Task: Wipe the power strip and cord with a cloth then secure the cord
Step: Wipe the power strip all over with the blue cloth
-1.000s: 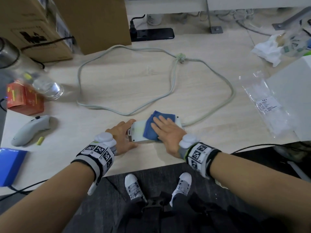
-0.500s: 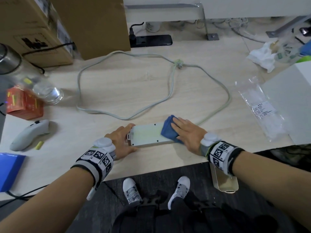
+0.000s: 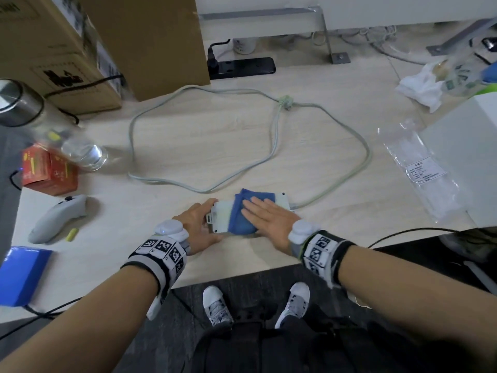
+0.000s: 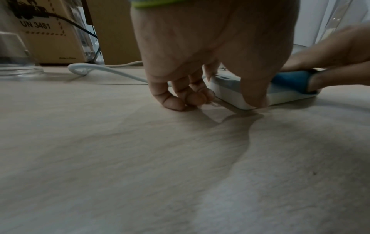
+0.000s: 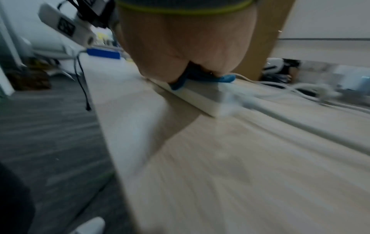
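A white power strip (image 3: 219,219) lies near the table's front edge, its pale cord (image 3: 349,179) looping away across the table to a knot (image 3: 286,102). My left hand (image 3: 197,224) holds the strip's left end, thumb on the near corner (image 4: 254,96) and other fingers curled against the table (image 4: 180,98). A folded blue cloth (image 3: 240,211) covers the middle of the strip. My right hand (image 3: 267,219) lies flat on the cloth with straight fingers, pressing it down. The right wrist view is blurred; it shows the cloth (image 5: 226,78) under my palm on the strip (image 5: 200,98).
Cardboard boxes (image 3: 53,49) stand at the back left, with a black power strip (image 3: 242,67) behind. A glass bottle (image 3: 80,152), red box (image 3: 48,173), grey controller (image 3: 59,216) and blue box (image 3: 21,273) sit left. A plastic bag (image 3: 419,173) and white box (image 3: 468,152) lie right.
My right hand slid the cloth to the strip's right end, then back left to its middle. My left hand kept holding the left end.
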Available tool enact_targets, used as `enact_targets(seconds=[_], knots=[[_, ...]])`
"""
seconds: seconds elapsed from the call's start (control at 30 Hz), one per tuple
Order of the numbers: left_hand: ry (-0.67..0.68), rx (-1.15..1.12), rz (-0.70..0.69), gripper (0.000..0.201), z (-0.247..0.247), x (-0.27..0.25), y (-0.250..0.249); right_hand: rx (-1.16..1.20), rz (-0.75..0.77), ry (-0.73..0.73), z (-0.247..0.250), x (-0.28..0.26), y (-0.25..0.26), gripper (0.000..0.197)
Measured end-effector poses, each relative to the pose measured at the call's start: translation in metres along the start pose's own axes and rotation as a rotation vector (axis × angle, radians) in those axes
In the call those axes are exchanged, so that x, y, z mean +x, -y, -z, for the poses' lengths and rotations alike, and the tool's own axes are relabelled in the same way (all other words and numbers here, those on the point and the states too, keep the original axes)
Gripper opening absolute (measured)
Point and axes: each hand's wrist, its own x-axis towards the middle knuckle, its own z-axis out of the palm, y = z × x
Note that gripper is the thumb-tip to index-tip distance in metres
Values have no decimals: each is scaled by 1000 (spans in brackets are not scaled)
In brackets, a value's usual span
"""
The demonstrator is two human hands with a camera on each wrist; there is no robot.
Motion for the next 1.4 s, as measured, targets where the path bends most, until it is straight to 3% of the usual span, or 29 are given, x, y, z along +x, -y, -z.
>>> enact_targets(seconds=[0.1, 0.23, 0.37, 0.47, 0.6, 0.7, 0.8, 0.87, 0.97, 1.07, 1.2, 1.33, 1.4], knots=[[3, 31, 0, 85, 3, -4, -3, 6, -77, 44, 17, -35, -30, 66], [7, 75, -3, 96, 10, -6, -11, 116, -254, 7, 38, -43, -36, 50], [-100, -69, -13, 105, 12, -3, -23, 478, -530, -304, 53, -50, -34, 37], [-75, -50, -27, 95, 7, 1, -35, 505, -630, -370, 57, -50, -40, 33], [28, 142, 46, 99, 9, 6, -37, 466, -653, -381, 57, -54, -48, 33], [-46, 233, -45, 73, 13, 3, -42, 447, -603, -500, 62, -56, -45, 34], [-257, 145, -253, 40, 16, 1, -41, 402, -505, -672, 68, -56, -40, 35], [-276, 85, -307, 34, 15, 0, -38, 334, -374, -722, 66, -52, -35, 36], [-219, 26, -267, 35, 11, -5, -34, 171, -210, -532, 42, -47, -29, 39], [-186, -41, -152, 35, 11, -8, -32, 41, -188, -356, 16, -47, -29, 48], [-173, -109, -82, 31, 11, -6, -30, -40, -80, -369, 9, -49, -34, 48], [-162, -123, -23, 30, 12, -5, -27, -90, 71, -321, 0, -24, -13, 74], [-167, -134, -16, 25, 12, -4, -31, -87, 155, -306, -5, 1, 8, 77]])
